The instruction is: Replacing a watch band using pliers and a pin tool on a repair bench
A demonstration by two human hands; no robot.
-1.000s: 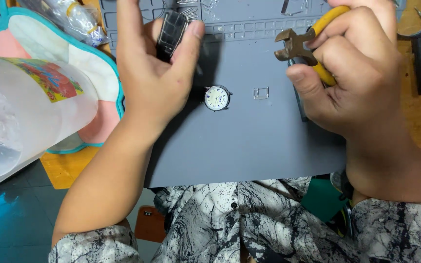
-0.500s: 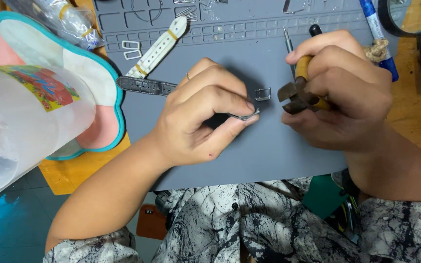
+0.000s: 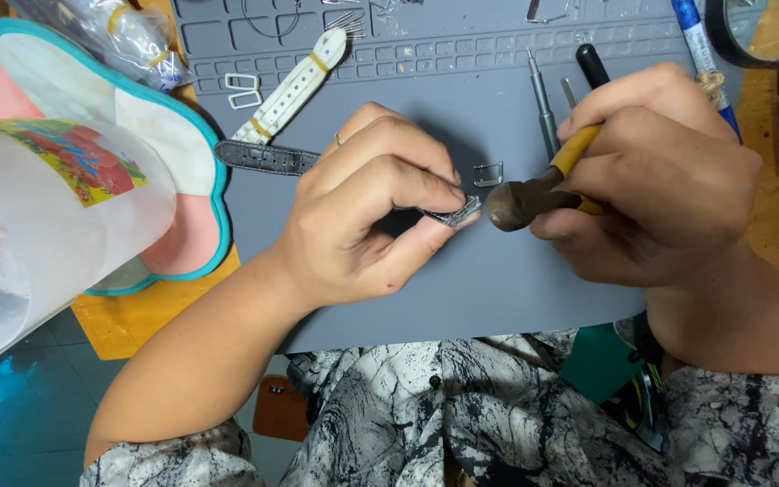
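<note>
Left hand (image 3: pixel 362 216) has come down from the far edge of the grey mat (image 3: pixel 389 307) to mid-mat: thumb and forefinger pinched shut on the end of a grey watch strap piece (image 3: pixel 451 214). A second ago it held a dark strap up near the far edge. Right hand (image 3: pixel 660 171) is fisted tight round yellow-handled pliers (image 3: pixel 534 194), nose now just beside the strap end; can't tell if touching. Watch face seen mid-mat earlier is no longer visible. Small metal buckle (image 3: pixel 489 173) lies just beyond the pliers. White strap (image 3: pixel 295 86) and grey strap (image 3: pixel 268 158) sit toward the mat's far-left corner.
</note>
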